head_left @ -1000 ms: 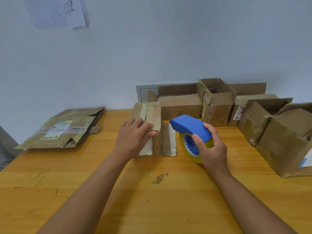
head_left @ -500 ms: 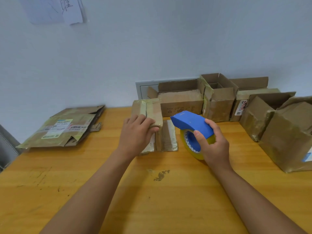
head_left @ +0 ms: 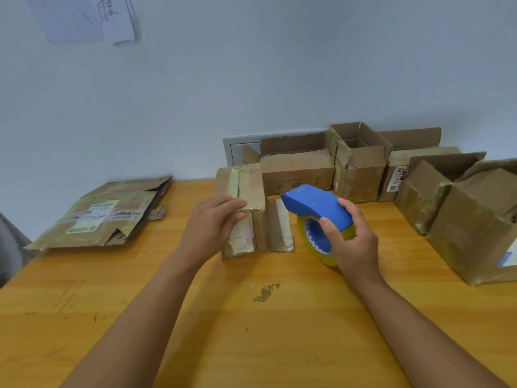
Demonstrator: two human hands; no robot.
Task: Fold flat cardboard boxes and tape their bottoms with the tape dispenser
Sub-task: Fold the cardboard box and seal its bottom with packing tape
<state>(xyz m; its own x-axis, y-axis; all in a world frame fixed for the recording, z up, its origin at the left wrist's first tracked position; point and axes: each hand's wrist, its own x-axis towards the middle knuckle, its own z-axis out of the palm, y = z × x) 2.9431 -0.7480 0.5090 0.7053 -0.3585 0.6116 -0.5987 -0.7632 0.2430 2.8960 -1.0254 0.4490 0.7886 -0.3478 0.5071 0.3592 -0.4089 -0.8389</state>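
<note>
Where the pale wall [head_left: 279, 79] meets its far edge, we see a worn orange wooden table [head_left: 251, 345], scuffed and marked by a dark stain [head_left: 265, 292] near the middle. A sheet of paper [head_left: 84, 18] hangs high on the wall at the left.

Our left hand [head_left: 209, 225] rests on a small taped cardboard box [head_left: 243, 211] standing at the table's centre, its fingers [head_left: 232, 204] lying fairly straight across the box's top edge. Just beside it on the right, our right hand [head_left: 352, 242] holds the blue tape dispenser [head_left: 316, 205], thumb and fingers wrapped round its body and the yellowish tape roll [head_left: 316, 242]; the roll sits close above the table.

On the left side a pile of flattened cardboard boxes [head_left: 103, 217] lies flat, well apart from our hands. Along the back edge and down the right side, a row of folded boxes [head_left: 361, 169] stands with flaps open, and a large one [head_left: 475, 225] sits at the right edge. A white panel [head_left: 240, 149] shows on the wall behind them. Bare table stretches across the whole near side, around both forearms.
</note>
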